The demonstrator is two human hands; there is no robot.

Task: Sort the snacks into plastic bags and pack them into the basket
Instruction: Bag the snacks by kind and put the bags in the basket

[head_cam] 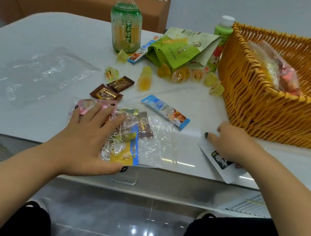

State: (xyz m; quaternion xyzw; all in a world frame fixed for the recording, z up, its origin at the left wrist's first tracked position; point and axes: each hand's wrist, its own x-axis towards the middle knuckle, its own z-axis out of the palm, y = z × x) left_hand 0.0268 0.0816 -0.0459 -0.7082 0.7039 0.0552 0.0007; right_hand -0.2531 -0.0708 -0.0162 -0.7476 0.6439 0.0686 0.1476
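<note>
I have my left hand (94,128) laid flat, fingers straight and spread, on a part-filled plastic bag (142,142) near the front edge of the table (62,28), pinning a pink packet and a few wrapped bars through the film. My right hand (231,143) rests toward the front right corner on a white packet (222,167); its fingers curve over the packet, but I cannot tell whether they actually grip it or only press on it. The wicker basket (276,110) stands at the right edge, just beyond that hand, with one filled bag already lying inside. Loose snacks remain in the middle of the table: two brown chocolate bars (111,89) just beyond the bag, a blue stick packet (166,111) between bag and basket, and jelly cups (178,76) scattered in front of the green pouch (181,49). An empty bag (39,74) lies flat toward the left edge. I judge the step is loading this bag, so I would keep the left hand holding the mouth down, slide the white packet in along the table, and avoid dragging the film off the edge.
</note>
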